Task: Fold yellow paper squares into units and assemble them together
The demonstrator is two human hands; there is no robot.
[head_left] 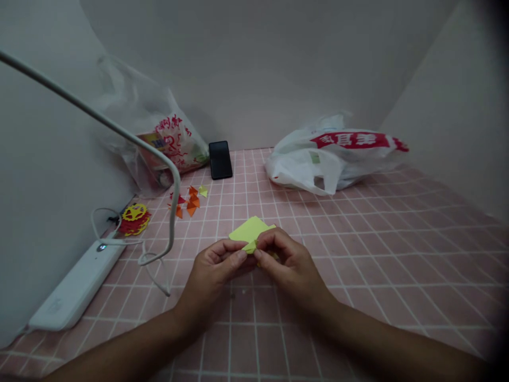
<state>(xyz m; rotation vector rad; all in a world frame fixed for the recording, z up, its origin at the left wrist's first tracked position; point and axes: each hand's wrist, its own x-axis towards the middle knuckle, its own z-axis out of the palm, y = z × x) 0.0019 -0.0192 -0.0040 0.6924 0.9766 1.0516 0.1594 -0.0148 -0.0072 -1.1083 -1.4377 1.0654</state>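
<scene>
Between my two hands is a small folded piece of yellow paper (250,247). My left hand (218,265) pinches its left side between thumb and forefinger. On the right side, the thumb and fingers of my right hand (292,265) close on the same piece. Just beyond my fingertips lie flat sheets of yellow paper (250,229) on the table, partly hidden by my right hand. Farther off to the left, several small folded orange paper pieces (192,203) lie in a loose group, with a small folded yellow piece (203,191) beside them.
A pink checked tablecloth (382,254) covers the table. A black phone (220,160) lies near the back wall, between two plastic bags (181,138) (306,164). At left are a white power strip (79,286), red and yellow cut-outs (135,218) and a thick grey cable (119,130) crossing the view.
</scene>
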